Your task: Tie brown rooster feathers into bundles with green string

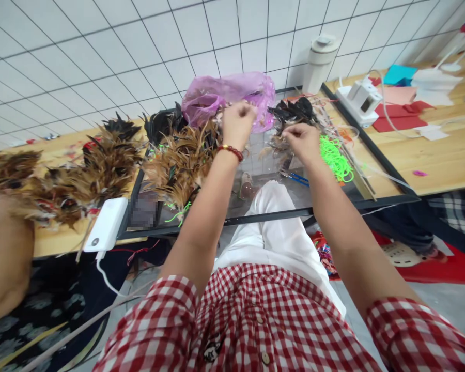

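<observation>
My left hand (238, 120) is closed in front of a crumpled purple plastic bag (205, 103); what its curled fingers hold, if anything, is hidden. Thumb and fingertips meet in a pinch on my right hand (305, 142), beside a bunch of black feathers (294, 109). Wispy brownish fluff lies near those fingertips, and I cannot make out what is between them. A big heap of brown feathers (182, 160) spreads left of my left forearm, with dark feathers (165, 124) behind it. Bright green cord (335, 157) lies tangled by my right wrist.
A black-framed clear panel (263, 209) supports these things. Blue-handled scissors (297, 179) lie on it. A white bottle (321, 62), a power strip (358, 106) and red paper (399, 116) stand right; a white power bank (106, 225) and another person's arm (8, 253) are left.
</observation>
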Action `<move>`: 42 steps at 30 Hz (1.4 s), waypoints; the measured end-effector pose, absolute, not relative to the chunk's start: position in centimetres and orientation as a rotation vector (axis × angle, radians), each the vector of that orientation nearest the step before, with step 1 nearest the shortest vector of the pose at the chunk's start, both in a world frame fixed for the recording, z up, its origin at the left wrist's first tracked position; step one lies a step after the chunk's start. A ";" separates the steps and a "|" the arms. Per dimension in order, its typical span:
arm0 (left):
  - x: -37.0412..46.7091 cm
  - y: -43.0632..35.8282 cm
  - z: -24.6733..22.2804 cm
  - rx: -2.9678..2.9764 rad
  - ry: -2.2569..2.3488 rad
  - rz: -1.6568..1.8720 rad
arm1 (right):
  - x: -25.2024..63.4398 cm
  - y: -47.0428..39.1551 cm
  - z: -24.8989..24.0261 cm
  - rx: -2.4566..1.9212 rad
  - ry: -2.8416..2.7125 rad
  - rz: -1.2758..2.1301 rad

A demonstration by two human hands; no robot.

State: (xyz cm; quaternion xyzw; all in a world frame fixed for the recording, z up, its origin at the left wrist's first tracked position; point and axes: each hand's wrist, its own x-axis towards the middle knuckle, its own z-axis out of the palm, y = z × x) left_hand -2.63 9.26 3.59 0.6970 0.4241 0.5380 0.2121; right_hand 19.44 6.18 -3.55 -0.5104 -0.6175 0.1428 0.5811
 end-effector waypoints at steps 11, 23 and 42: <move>1.5 2.9 0.7 2.210 1.969 0.480 | 19.8 4.0 -0.7 -1.541 -1.664 0.021; 0.3 3.7 -1.0 2.013 1.665 1.169 | 21.2 -4.3 1.5 -2.034 -2.390 0.130; 1.7 4.9 -2.0 1.237 1.273 1.354 | 16.5 5.9 1.0 -1.290 -1.189 1.042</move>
